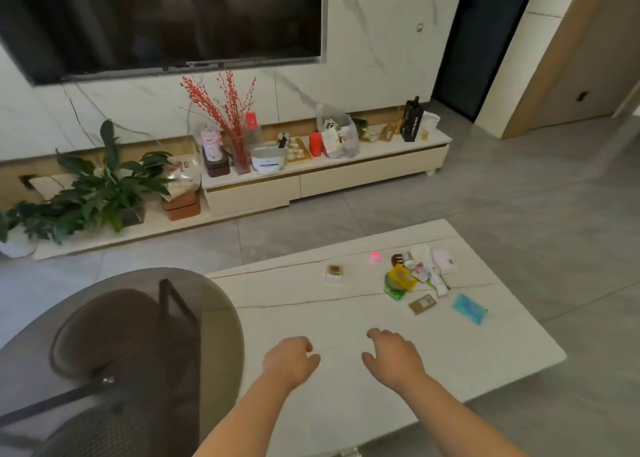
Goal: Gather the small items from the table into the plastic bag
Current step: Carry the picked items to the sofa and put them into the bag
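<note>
Small items lie on the far right part of the white marble table: a tan packet apart to the left, a pink round item, a pile with a yellow packet, a green packet and white wrappers, then a brown packet and a blue packet. My left hand hovers over the near table with fingers curled in. My right hand is palm down beside it, fingers bent and apart. Neither visibly holds anything. I see no plastic bag on the table.
A round smoked-glass table overlaps the marble table's left end. Across the grey tiled floor stands a low TV cabinet with a clear filled bag, red branches and boxes. Potted plants stand to the left.
</note>
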{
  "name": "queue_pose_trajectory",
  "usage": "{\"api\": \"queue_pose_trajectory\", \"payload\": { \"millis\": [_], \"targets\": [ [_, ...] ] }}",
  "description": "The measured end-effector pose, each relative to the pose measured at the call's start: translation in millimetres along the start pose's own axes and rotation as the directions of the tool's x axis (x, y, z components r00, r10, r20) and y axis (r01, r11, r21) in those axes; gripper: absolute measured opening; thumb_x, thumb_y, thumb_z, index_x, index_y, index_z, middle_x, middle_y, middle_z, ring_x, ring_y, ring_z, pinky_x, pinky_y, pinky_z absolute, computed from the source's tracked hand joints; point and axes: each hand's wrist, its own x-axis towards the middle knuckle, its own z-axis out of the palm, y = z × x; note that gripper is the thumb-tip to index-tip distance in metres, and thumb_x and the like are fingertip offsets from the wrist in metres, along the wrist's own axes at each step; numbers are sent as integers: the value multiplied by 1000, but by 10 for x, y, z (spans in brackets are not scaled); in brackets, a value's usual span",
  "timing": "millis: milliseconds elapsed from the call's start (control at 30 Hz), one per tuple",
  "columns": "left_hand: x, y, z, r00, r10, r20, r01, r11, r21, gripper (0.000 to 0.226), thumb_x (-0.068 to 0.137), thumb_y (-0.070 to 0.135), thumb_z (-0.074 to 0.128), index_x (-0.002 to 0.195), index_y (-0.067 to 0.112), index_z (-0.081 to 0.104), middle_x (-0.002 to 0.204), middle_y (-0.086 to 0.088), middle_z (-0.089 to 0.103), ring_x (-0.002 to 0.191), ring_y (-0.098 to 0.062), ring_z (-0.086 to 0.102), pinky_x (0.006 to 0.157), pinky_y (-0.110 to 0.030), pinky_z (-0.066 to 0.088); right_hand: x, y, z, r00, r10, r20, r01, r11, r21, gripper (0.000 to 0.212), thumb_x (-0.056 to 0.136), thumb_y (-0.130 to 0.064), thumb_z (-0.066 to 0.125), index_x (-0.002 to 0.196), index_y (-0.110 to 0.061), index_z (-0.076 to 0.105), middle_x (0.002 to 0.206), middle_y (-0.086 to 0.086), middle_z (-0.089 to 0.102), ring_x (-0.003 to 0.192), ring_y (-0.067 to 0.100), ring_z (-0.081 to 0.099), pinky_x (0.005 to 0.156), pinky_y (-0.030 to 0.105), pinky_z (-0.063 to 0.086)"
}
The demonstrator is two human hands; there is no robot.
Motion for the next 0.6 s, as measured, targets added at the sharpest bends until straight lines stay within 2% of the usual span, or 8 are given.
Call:
{"api": "queue_pose_trajectory", "payload": {
  "millis": [300, 600],
  "targets": [
    [440, 1471, 583, 1000, 12, 8, -12, 997, -82, 46, 92, 45, 48, 133, 25, 51, 128, 1, 59, 115, -17, 56, 92, -30, 47, 374, 1296, -295, 1000, -7, 30, 9, 999, -42, 48, 96, -39, 42, 138, -18, 40, 128, 6, 55, 118, 26, 51, 93, 36, 42],
    [960, 2006, 757, 997, 20, 71, -18, 999, -32, 47, 94, 43, 45, 138, 25, 45, 133, 0, 56, 117, -19, 56, 93, -32, 49, 766, 1874, -332, 995, 69, 67, -71, 997, 27, 47, 96, -39, 42, 138, -18, 40, 129, 5, 55, 119, 24, 51, 94, 35, 41]
  ]
}}
